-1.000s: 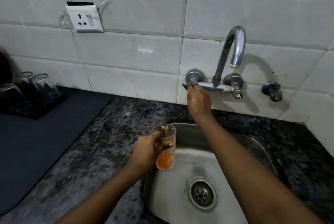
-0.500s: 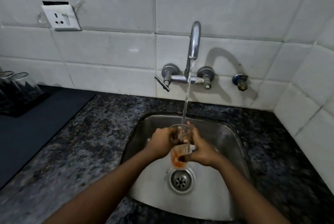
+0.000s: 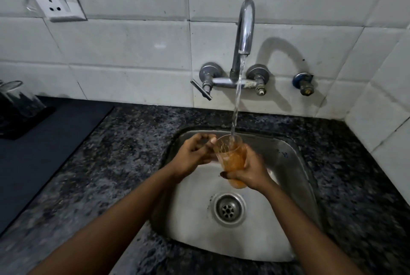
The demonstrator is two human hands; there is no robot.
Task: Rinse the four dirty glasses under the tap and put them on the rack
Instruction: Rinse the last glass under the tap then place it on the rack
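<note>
While water runs from the tap (image 3: 245, 28) at upper centre of the frame, you hold one glass (image 3: 230, 159) over the sink (image 3: 295, 186) at centre frame, mouth up and tilted a little, with the stream falling into it. Your right hand (image 3: 250, 170) has its grip curled round the lower part of the glass. Your left hand (image 3: 193, 152) sits just beside the rim with fingers curled; whether its thumb actually bears on the glass, I cannot tell. Orange residue clouds the water inside, so I judge this rinse as under way, not finished. At the left edge of the frame, upturned glasses (image 3: 20, 99) stand on the dark rack (image 3: 33, 119) on the desk (image 3: 111, 152); their count is cut off by the frame. Remaining for this glass: empty it, then set it on the rack.
</note>
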